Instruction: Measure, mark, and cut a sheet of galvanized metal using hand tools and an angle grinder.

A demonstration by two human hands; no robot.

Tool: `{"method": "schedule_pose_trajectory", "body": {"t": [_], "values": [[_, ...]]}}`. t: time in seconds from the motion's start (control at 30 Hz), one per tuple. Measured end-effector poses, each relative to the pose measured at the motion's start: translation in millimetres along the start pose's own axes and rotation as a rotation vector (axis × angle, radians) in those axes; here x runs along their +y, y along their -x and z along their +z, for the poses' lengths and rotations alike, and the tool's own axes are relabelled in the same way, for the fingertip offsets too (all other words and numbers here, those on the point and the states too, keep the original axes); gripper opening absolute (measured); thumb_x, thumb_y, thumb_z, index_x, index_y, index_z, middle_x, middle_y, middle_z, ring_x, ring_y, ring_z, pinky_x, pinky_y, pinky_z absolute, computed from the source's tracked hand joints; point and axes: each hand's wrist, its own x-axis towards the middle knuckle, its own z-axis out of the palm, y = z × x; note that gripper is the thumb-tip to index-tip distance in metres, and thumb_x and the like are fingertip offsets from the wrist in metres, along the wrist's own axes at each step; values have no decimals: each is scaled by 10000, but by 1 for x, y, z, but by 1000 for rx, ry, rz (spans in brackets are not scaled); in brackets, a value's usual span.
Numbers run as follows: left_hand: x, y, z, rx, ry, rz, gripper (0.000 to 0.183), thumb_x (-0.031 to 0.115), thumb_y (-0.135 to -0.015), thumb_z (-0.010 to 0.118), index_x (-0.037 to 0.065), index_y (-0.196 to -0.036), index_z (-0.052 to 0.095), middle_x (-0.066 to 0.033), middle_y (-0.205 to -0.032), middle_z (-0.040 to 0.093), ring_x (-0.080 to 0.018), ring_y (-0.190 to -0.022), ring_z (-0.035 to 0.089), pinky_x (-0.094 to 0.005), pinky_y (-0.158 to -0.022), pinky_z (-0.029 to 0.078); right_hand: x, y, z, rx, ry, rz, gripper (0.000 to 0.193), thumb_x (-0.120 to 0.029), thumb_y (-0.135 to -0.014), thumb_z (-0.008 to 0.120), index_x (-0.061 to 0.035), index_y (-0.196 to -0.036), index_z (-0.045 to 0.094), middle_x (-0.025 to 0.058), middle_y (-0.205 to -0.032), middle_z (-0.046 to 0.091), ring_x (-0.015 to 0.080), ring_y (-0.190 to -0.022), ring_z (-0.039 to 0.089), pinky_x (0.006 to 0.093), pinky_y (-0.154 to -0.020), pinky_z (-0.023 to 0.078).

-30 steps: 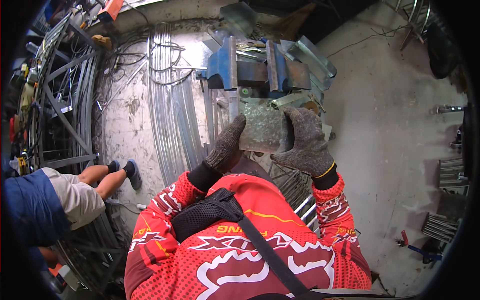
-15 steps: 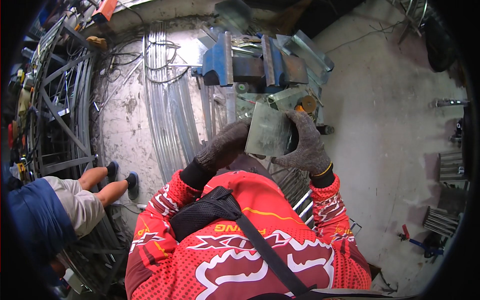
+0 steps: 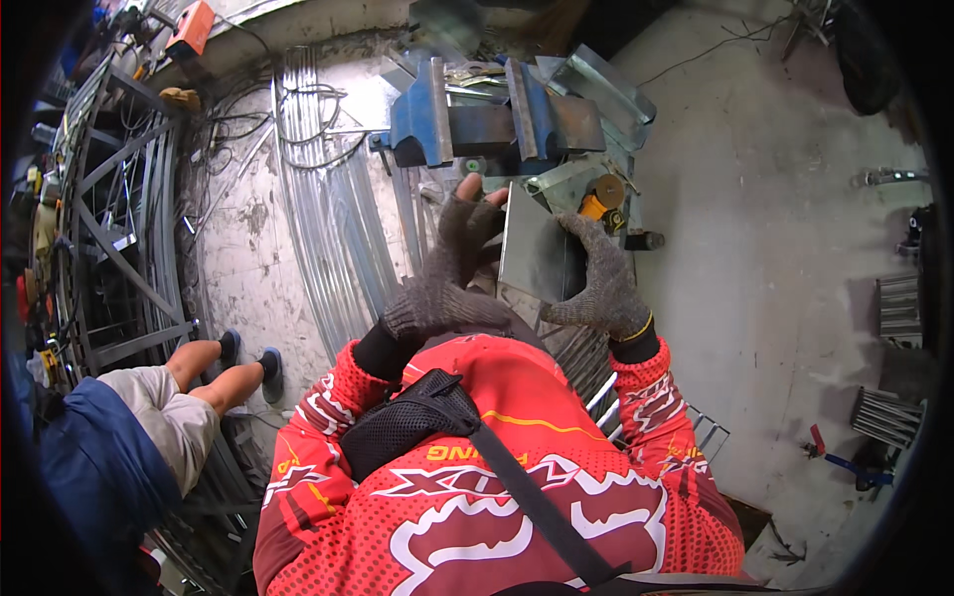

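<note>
A grey sheet-metal piece [image 3: 538,248] with a flat, squarish face is in front of my chest. My right hand [image 3: 608,283], in a grey knit glove, grips its right side, thumb at the lower edge and fingers at the upper corner. Left of the piece, my left hand [image 3: 452,263] is open in a dark glove, its bare fingertips stretched away from me. Whether it touches the piece's left edge I cannot tell. Beyond both hands stands a blue bench vise [image 3: 492,119] with its jaws apart.
Behind the piece lies a yellow power tool with a round disc [image 3: 604,199]. Long metal profiles [image 3: 338,219] lie on the left floor beside a steel rack [image 3: 124,219]. A person in a blue shirt [image 3: 104,457] is at lower left. Metal offcuts [image 3: 606,94] sit behind the vise.
My left hand has let go of the metal piece's left side and opened, fingers stretching away from me. The right hand keeps its grip, and the piece has tilted a little.
</note>
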Motion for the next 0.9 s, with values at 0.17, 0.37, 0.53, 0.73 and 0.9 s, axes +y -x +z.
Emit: {"method": "schedule_pose_trajectory", "body": {"t": [0.17, 0.37, 0.53, 0.73, 0.9], "values": [[0, -4, 17, 62, -23, 43, 1367, 102, -647, 1005, 164, -1686, 119, -182, -1656, 345, -305, -1521, 362, -481, -1225, 315, -11, 2, 10, -22, -106, -14, 1128, -335, -536, 1024, -13, -1479, 495, 171, -1433, 566, 318, -1356, 549, 419, -1149, 438], [6, -4, 17, 107, 2, 132, 1321, 96, -630, 1009, 161, -1665, 191, -159, -1554, 453, -273, -1435, 450, -459, -1197, 363, -19, 0, 12, -99, -237, -10, 1221, -374, -536, 1032, 1, -1528, 428, 184, -1493, 523, 326, -1402, 510, 421, -1184, 394], [16, -1, 20, 181, 74, 57, 1287, 86, -657, 990, 187, -1666, 197, -172, -1541, 478, -284, -1411, 488, -467, -1175, 403, -18, 3, 13, -146, -329, 9, 1261, -474, -592, 1008, 2, -1581, 385, 153, -1550, 479, 270, -1450, 444, 403, -1218, 334], [24, -11, -3, 333, 351, -66, 1005, 207, -824, 897, 222, -1624, 288, -200, -1481, 543, -333, -1323, 582, -483, -1118, 496, -38, 4, 10, -94, -588, 93, 1072, -274, -723, 958, -15, -1586, 377, 154, -1551, 478, 262, -1442, 453, 393, -1208, 351], [27, -16, -12, 164, 557, 30, 786, 275, -945, 774, 242, -1599, 340, -238, -1519, 487, -377, -1381, 527, -541, -1145, 468, -45, -13, 12, 29, -286, -18, 890, -281, -792, 874, -85, -1548, 448, 174, -1311, 611, 286, -1196, 623, 429, -1058, 493]]}}
